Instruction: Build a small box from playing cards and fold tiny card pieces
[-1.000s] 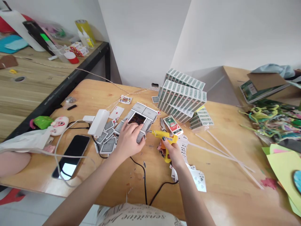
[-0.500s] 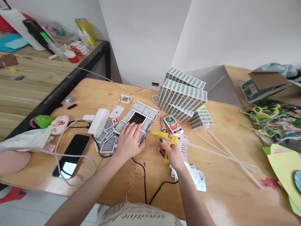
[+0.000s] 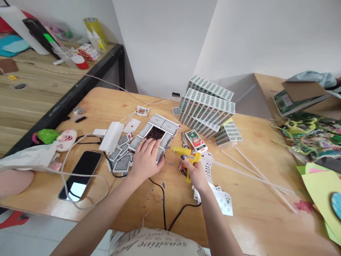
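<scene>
My left hand lies with fingers stretched over the near side of a frame built from grey-backed playing cards, which has a dark rectangular opening. Wrapped in my right hand is a yellow hot glue gun, its nozzle pointing left at the right edge of the card frame. Whether the tip touches the cards I cannot tell. A long clear glue stick trails from the gun's back end. Loose grey-backed cards are heaped to the left of the frame, and face-up cards lie by my right wrist.
Stacked card boxes stand behind, with an opened card box and scissors before them. On the left are a phone, a white power strip and looping cables. A black cord runs to the table's front edge.
The glue gun's nozzle has shifted slightly up along the card frame's right edge. My left hand stays in place on the frame. The view has moved very slightly.
</scene>
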`<state>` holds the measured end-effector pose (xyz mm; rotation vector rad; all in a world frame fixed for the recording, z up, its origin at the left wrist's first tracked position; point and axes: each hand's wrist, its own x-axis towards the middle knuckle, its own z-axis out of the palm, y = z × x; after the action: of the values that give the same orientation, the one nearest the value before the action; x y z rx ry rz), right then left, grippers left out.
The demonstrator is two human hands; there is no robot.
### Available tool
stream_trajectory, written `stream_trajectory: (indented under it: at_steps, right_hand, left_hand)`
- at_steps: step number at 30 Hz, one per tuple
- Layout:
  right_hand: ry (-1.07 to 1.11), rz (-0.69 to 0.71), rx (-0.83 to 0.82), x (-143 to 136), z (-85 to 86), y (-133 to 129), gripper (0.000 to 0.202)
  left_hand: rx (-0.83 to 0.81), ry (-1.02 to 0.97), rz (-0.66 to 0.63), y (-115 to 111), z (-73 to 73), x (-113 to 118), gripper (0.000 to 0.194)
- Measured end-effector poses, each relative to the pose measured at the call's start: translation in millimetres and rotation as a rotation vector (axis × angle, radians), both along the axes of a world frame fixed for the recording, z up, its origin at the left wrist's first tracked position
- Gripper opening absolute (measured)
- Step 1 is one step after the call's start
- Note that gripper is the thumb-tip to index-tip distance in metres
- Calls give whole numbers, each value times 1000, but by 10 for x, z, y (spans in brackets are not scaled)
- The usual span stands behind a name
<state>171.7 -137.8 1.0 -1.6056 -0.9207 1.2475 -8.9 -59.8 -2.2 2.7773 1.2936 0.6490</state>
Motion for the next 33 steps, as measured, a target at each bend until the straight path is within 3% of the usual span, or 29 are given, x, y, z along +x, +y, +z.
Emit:
stream_trajectory:
  at_steps: [33]
  right_hand:
    - [-84, -77, -3, 42, 9, 104, 50]
  left_hand:
    - [-3, -2, 10, -4, 0, 7, 51]
